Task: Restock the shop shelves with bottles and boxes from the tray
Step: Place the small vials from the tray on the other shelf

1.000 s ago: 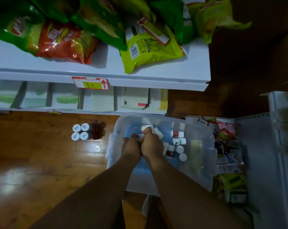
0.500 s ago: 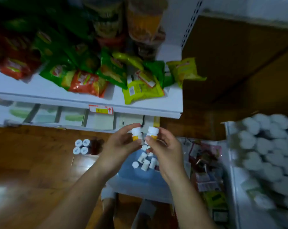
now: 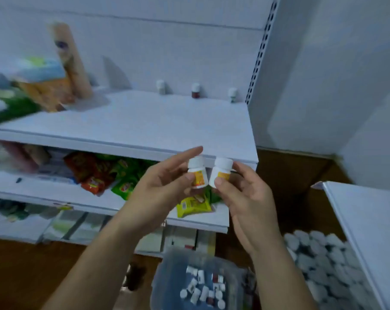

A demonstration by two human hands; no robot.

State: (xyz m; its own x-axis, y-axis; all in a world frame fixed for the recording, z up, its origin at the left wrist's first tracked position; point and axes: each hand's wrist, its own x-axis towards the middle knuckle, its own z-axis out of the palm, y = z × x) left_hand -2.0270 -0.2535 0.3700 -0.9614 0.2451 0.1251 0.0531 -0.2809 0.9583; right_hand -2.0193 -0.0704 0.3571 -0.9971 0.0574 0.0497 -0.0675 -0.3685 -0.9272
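My left hand pinches a small white bottle with a yellow label between thumb and fingers. My right hand pinches a second white bottle with a yellow label right beside it. Both bottles are upright, in front of the edge of a white shelf. Three small bottles stand in a row at the back of that shelf. Below, on the floor, the clear plastic tray holds several loose white-capped bottles.
Blurred snack packs fill the left of the upper shelf. Red and green chip bags lie on the shelf below. At the lower right, several white-capped bottles crowd a side shelf under a white board. Wooden floor lies at the lower left.
Both hands have risen from the tray, each with a bottle, up to the level of the upper shelf's edge. The view has tilted upward from the floor to the shelves.
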